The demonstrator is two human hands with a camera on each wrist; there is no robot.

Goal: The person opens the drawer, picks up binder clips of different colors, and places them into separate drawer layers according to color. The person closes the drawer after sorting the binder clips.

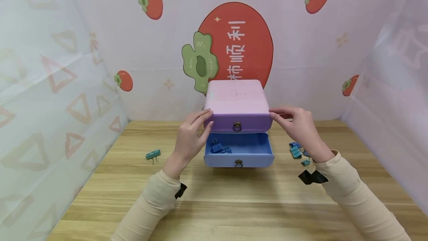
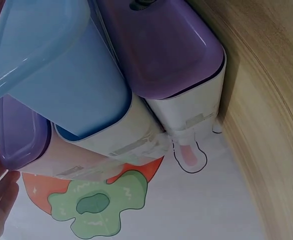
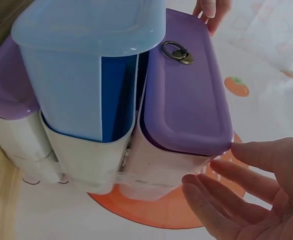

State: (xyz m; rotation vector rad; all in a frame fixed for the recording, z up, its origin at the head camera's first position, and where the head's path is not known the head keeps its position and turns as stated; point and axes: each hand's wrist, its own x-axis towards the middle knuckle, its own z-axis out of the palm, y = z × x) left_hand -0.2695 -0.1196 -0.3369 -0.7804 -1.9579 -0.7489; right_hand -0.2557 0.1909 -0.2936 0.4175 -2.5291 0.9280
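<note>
Wood-grain tabletop (image 1: 234, 211) is carrying a stacked pastel plastic drawer unit (image 1: 237, 97). Left hand (image 1: 189, 136) and right hand (image 1: 302, 127) are touching opposite front corners of its top purple plastic drawer (image 1: 222, 123) between them, fingers extended, not gripping. Below them, a light-blue plastic drawer (image 1: 217, 160) is jutting out, holding blue metal binder clips (image 1: 216, 147); my worry: uneven pushing tipping the stack.

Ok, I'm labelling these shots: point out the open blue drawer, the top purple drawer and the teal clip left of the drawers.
Open blue drawer (image 1: 255, 160): head view, on its front panel.
Top purple drawer (image 3: 189, 102): right wrist view, on its front panel.
Teal clip (image 1: 152, 154): head view, on its body.
</note>
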